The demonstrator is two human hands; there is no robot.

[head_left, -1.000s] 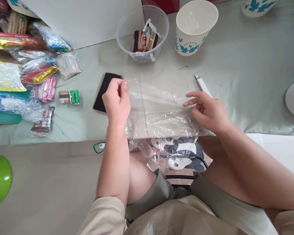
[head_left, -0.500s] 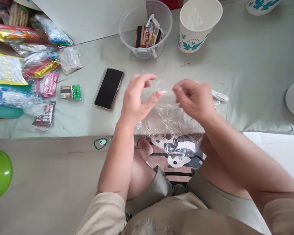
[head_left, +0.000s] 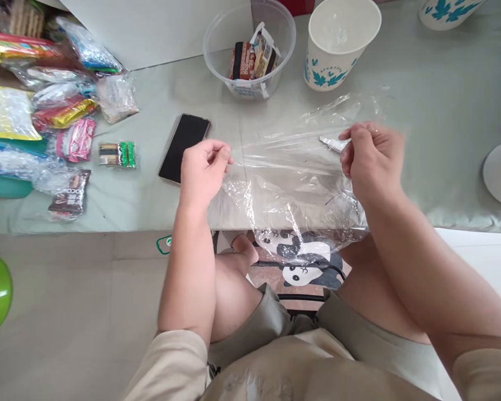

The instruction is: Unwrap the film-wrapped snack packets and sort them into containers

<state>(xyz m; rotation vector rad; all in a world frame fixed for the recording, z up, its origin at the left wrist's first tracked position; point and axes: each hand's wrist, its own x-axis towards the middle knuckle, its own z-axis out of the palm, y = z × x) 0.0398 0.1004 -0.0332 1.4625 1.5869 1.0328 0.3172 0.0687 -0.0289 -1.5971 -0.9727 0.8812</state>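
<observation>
In the head view, the only one, the person seems to be at the step of pulling some clear plastic wide. It is in the middle of the frame, partly over the table and partly hanging past its near edge. I cannot tell if it is a bag or a flat sheet. The left hand pinches one side between thumb and fingers, near the phone. The right hand pinches the other side, close to a small white tool. To go on, it looks like both pinches need to be firm but gentle, because thin plastic could rip or stick to itself. At the top middle, a see-through tub has a few small wrapped snacks in it. Just right of it stands a paper cup with something clear and crinkly inside. A second cup is at the upper right, and I cannot see what is in it.
</observation>
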